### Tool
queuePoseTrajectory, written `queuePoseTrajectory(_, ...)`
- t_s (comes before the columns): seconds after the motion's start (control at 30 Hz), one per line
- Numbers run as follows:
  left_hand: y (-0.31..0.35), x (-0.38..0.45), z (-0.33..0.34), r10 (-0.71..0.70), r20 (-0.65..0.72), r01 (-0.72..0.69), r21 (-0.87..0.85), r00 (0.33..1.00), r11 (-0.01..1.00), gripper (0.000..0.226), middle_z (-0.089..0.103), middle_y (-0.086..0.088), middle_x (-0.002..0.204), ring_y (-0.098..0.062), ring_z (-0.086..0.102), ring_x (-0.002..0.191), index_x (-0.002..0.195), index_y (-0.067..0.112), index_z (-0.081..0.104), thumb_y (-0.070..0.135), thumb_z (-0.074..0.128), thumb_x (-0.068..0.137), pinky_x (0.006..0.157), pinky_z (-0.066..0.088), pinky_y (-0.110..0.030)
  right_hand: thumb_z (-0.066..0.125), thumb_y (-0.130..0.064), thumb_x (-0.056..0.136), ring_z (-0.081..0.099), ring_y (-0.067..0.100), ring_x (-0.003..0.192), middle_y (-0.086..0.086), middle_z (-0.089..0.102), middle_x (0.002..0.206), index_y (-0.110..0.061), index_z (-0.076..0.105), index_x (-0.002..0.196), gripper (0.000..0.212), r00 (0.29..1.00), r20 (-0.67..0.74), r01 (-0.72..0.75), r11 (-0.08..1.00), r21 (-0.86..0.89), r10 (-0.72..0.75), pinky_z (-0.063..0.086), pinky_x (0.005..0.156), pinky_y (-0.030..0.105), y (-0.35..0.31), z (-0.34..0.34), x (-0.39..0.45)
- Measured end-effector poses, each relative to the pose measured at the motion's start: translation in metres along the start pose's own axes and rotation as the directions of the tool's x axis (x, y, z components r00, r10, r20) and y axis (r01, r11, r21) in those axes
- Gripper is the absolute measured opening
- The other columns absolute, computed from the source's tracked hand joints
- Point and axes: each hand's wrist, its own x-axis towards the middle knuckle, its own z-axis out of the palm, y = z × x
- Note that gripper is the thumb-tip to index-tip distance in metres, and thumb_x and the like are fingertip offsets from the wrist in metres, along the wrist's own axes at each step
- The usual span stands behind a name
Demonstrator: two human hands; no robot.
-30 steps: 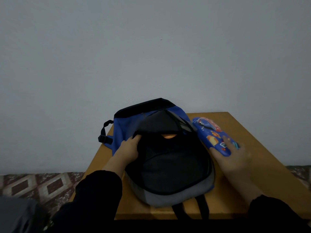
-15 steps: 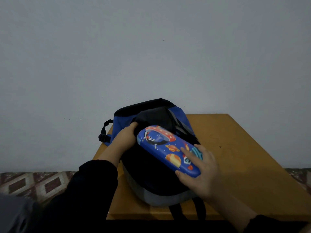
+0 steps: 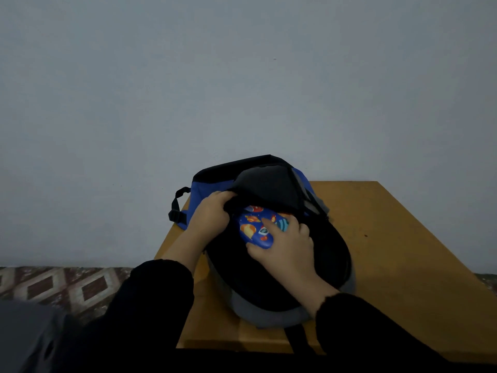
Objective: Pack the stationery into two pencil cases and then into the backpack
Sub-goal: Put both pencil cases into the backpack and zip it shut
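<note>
A blue, black and grey backpack (image 3: 330, 254) lies on the wooden table (image 3: 390, 238) with its top opening facing the wall. My left hand (image 3: 209, 214) grips the edge of the opening and holds the flap up. My right hand (image 3: 285, 246) holds the near end of a blue pencil case with a space print (image 3: 252, 224). The case's far end is inside the opening, hidden under the dark flap. A second pencil case is not visible.
A plain grey wall rises right behind the table. The table's right half (image 3: 398, 265) is bare wood. A patterned floor (image 3: 67, 286) lies to the left below the table. A backpack strap (image 3: 178, 208) hangs off the far left edge.
My right hand lifted the pencil case from the table beside the backpack, carried it left over the bag and pushed it partway into the opening. My left hand raised the flap.
</note>
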Motion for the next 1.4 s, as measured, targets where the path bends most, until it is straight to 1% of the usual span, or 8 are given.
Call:
queuePoseTrajectory(0.2,-0.010,-0.004,0.011,0.001,0.016,-0.001,-0.006,1.000,1.000,0.053,0.060,-0.010,0.123,-0.027,0.055,0.113,0.127,0.014,0.059,-0.007,0.046,0.080,0.091,0.045,-0.031,0.058,-0.062,0.078,0.032,0.036,0.122,0.012,0.030,0.137,-0.035,0.034,0.143,0.075,0.997,0.058,-0.055,0.998,-0.025,0.057,0.032,0.102,0.043,-0.032,0.026,0.034)
queuePoseTrajectory(0.4,-0.019,-0.010,0.021,-0.073,0.024,0.075,-0.127,0.997,0.989,0.030,0.063,-0.010,0.112,-0.030,0.057,0.104,0.111,0.013,0.066,0.027,0.054,0.087,0.091,0.047,-0.043,0.065,-0.028,0.083,0.029,0.025,0.135,0.009,0.025,0.145,-0.021,0.025,0.149,0.078,0.992,0.024,0.102,0.886,0.452,-0.126,0.030,0.108,0.028,0.013,0.035,0.014)
queuePoseTrajectory(0.5,-0.013,-0.020,0.023,-0.092,0.125,0.104,-0.094,0.988,0.990,0.076,0.053,0.004,0.125,-0.022,0.043,0.114,0.121,0.028,0.059,0.078,0.041,0.067,0.098,0.039,-0.041,0.064,-0.027,0.089,0.033,0.017,0.136,0.004,0.028,0.149,-0.021,0.022,0.151,0.075,0.996,-0.011,0.084,0.842,0.533,-0.092,0.031,0.105,0.022,0.027,0.038,0.005)
queuePoseTrajectory(0.63,-0.008,-0.028,0.027,-0.078,0.209,0.042,0.173,0.975,0.984,0.109,0.018,0.001,0.157,-0.027,0.019,0.136,0.140,0.039,0.038,0.094,0.036,0.046,0.110,0.028,-0.049,0.067,-0.041,0.086,0.046,0.015,0.122,0.000,0.037,0.144,-0.022,0.027,0.147,0.075,1.000,-0.021,0.003,0.793,0.609,0.013,0.045,0.096,0.029,0.026,0.039,0.007)
queuePoseTrajectory(0.8,-0.010,-0.022,0.022,-0.112,0.286,0.061,0.180,0.952,0.982,0.109,0.010,-0.004,0.159,-0.031,0.014,0.139,0.143,0.036,0.036,0.090,0.050,0.050,0.114,0.025,-0.043,0.067,-0.055,0.079,0.042,0.021,0.127,0.001,0.046,0.137,-0.030,0.031,0.144,0.078,0.998,0.032,-0.064,0.854,0.516,0.056,0.042,0.101,0.036,0.029,0.038,0.010)
queuePoseTrajectory(0.97,-0.021,-0.014,0.019,-0.142,0.316,0.094,0.164,0.938,0.982,0.073,0.006,-0.008,0.161,-0.030,0.003,0.145,0.144,0.034,0.037,0.057,0.065,0.080,0.116,0.015,-0.040,0.060,-0.032,0.086,0.027,0.021,0.140,-0.002,0.032,0.152,-0.032,0.022,0.151,0.075,0.993,0.116,-0.035,0.925,0.379,-0.010,0.023,0.114,0.036,0.027,0.038,0.014)
queuePoseTrajectory(1.13,-0.014,-0.021,0.019,-0.182,0.306,0.134,0.171,0.935,0.976,0.057,-0.005,-0.014,0.160,-0.037,0.005,0.145,0.144,0.038,0.036,0.041,0.058,0.091,0.117,0.014,-0.046,0.056,-0.009,0.090,0.032,0.021,0.137,0.004,0.031,0.149,-0.016,0.031,0.146,0.062,0.977,0.053,-0.189,0.728,0.659,0.206,0.030,0.111,0.032,0.027,0.031,0.010)
queuePoseTrajectory(1.4,-0.005,-0.025,0.018,-0.175,0.272,0.082,0.320,0.946,0.944,0.064,0.001,-0.008,0.160,-0.035,0.013,0.143,0.142,0.044,0.034,0.058,0.057,0.084,0.113,0.024,-0.052,0.059,-0.017,0.088,0.027,0.022,0.141,0.006,0.031,0.153,-0.019,0.019,0.153,0.076,0.979,0.157,-0.193,0.827,0.528,0.128,0.027,0.116,0.036,0.026,0.031,0.013)
